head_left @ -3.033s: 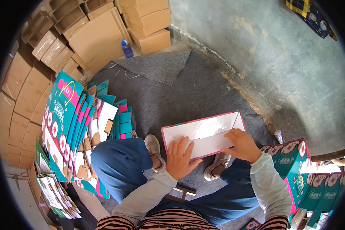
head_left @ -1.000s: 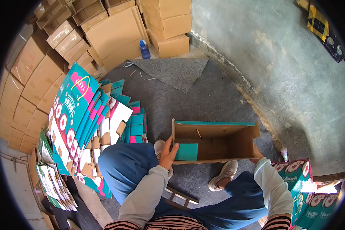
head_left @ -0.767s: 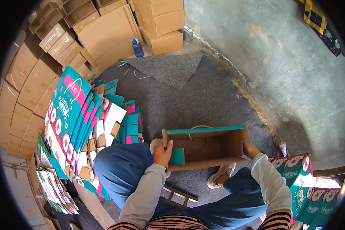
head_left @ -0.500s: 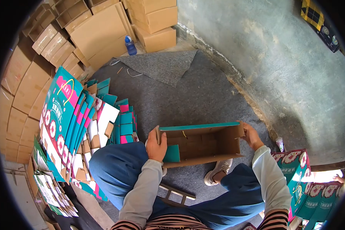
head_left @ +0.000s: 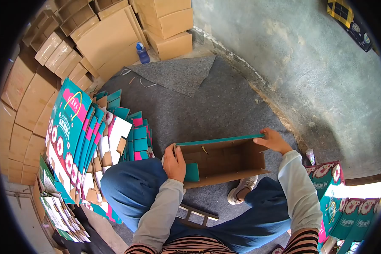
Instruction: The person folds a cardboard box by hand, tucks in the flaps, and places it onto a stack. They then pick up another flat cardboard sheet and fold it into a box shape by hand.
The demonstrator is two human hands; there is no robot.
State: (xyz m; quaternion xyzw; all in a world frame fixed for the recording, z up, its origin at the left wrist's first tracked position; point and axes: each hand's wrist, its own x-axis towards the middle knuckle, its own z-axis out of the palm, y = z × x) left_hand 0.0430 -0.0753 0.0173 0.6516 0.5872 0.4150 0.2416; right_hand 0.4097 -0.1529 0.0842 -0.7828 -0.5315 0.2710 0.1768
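An open cardboard box (head_left: 228, 158), brown inside with a teal outer edge, is held between my knees and above the floor, its opening facing up. My left hand (head_left: 174, 163) grips its left end, thumb on the near side of the end flap. A teal flap (head_left: 191, 172) shows at the near left corner. At the far right corner, my right hand (head_left: 275, 141) pinches the top edge of the box. A bit of yellow cord (head_left: 205, 149) shows on the inner far wall.
Flattened teal and pink printed cartons (head_left: 74, 127) stand stacked at my left. Brown boxes (head_left: 173, 25) are piled behind. A blue bottle (head_left: 142, 54) stands near them. Finished-looking printed boxes (head_left: 326, 182) sit at right by the concrete wall (head_left: 283, 51). A grey mat (head_left: 182, 72) lies ahead.
My right hand has shifted from the outside of the box's right end up and inward onto its far right corner. My left hand stays on the left end.
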